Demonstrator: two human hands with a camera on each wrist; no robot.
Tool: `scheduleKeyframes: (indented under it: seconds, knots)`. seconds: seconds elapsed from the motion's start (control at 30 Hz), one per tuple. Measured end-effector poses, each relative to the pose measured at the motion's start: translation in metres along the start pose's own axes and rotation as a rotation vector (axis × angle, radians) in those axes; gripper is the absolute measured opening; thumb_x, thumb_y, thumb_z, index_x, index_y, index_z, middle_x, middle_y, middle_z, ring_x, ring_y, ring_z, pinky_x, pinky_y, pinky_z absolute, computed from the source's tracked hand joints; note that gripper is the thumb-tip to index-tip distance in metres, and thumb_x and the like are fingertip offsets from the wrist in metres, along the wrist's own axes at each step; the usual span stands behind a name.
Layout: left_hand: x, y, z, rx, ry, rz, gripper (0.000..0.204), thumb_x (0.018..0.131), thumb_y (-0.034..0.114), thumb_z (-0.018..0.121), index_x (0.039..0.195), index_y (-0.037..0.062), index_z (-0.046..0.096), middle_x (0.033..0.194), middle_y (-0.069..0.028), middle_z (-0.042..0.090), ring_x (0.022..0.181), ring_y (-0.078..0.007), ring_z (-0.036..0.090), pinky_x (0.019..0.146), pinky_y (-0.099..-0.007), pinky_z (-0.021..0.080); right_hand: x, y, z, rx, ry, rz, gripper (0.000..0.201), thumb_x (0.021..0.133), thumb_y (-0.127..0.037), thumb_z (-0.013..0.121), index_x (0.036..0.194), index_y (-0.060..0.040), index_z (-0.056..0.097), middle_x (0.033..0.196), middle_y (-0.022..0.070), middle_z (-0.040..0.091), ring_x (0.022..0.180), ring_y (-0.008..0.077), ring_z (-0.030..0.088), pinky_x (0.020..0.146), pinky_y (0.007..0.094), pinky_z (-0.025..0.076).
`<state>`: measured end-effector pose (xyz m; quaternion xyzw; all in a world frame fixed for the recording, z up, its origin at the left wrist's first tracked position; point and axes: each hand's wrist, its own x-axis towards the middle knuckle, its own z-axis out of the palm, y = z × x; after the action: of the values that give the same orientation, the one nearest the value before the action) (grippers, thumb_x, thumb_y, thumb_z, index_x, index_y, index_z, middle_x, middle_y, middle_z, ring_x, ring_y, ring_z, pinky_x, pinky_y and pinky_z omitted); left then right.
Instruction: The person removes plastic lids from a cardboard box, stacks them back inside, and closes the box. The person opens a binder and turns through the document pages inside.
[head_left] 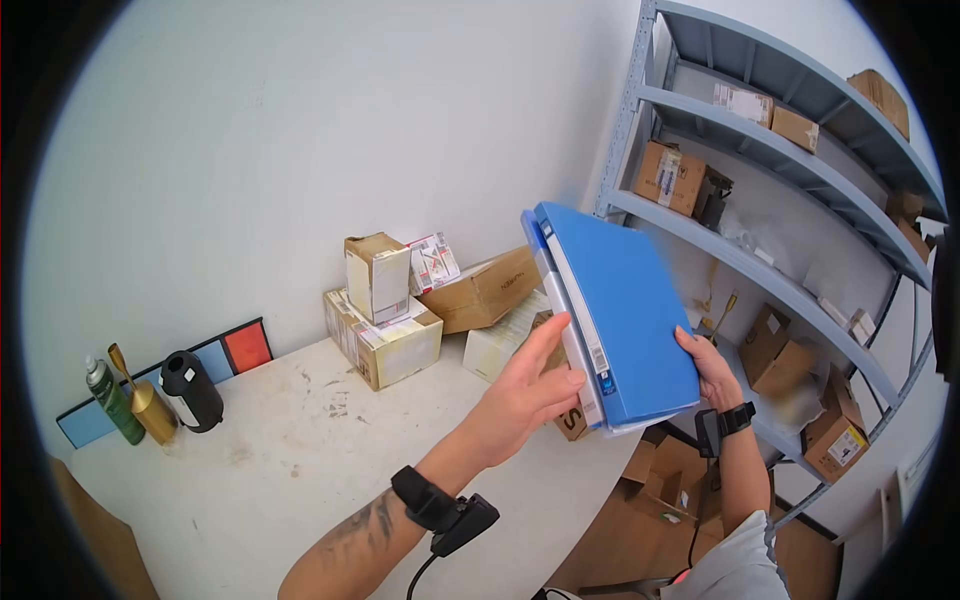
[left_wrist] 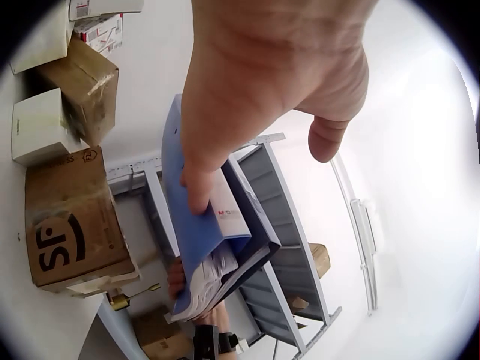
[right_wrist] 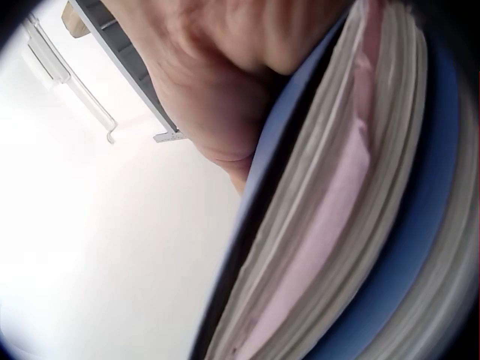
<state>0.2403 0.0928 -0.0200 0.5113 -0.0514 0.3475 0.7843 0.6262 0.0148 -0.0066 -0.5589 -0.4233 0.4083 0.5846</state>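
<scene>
Two thick blue file folders, a front folder (head_left: 625, 310) and a back folder (head_left: 534, 232), are held up together, tilted, above the right end of the table. My right hand (head_left: 712, 365) grips them at the edge away from the spines, thumb on the front cover. In the right wrist view, white and pink paper (right_wrist: 337, 180) fills them. My left hand (head_left: 510, 410) is at the spines with its fingers extended. In the left wrist view a finger of it touches a white-labelled spine (left_wrist: 227, 210), while its thumb stands clear.
Cardboard boxes (head_left: 385, 345) sit against the wall on the white table (head_left: 250, 500). At left stand a green bottle (head_left: 115, 405), a brass holder (head_left: 153, 412) and a black container (head_left: 192, 392). A grey shelf rack (head_left: 760, 245) bearing boxes rises at right; an open carton (head_left: 660, 480) lies below.
</scene>
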Motion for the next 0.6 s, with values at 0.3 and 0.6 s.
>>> scheduleKeyframes:
  seconds: [0.3, 0.6]
  knots:
    - [-0.081, -0.008, -0.067, 1.018, -0.369, -0.487, 0.052, 0.099, 0.038, 0.067, 0.138, 0.0047, 0.059, 0.133, -0.0174, 0.066, 0.124, -0.0281, 0.062, 0.103, -0.0372, 0.050, 0.030, -0.011, -0.014, -1.011, 0.225, 0.398, 0.090, 0.088, -0.065, 0.071, 0.134, 0.0110, 0.058, 0.110, 0.0227, 0.072, 0.095, 0.0282, 0.074, 0.081, 0.0334, 0.061]
    - [-0.150, 0.046, -0.144, 2.018, 0.194, -0.971, 0.041, 0.090, 0.038, 0.071, 0.113, 0.0035, 0.068, 0.108, -0.0129, 0.072, 0.107, -0.0352, 0.068, 0.092, -0.0443, 0.052, -0.153, 0.075, 0.106, -0.727, -0.758, 0.414, 0.033, 0.102, -0.032, 0.064, 0.106, 0.0005, 0.066, 0.094, 0.0080, 0.069, 0.087, 0.0130, 0.065, 0.078, 0.0285, 0.052]
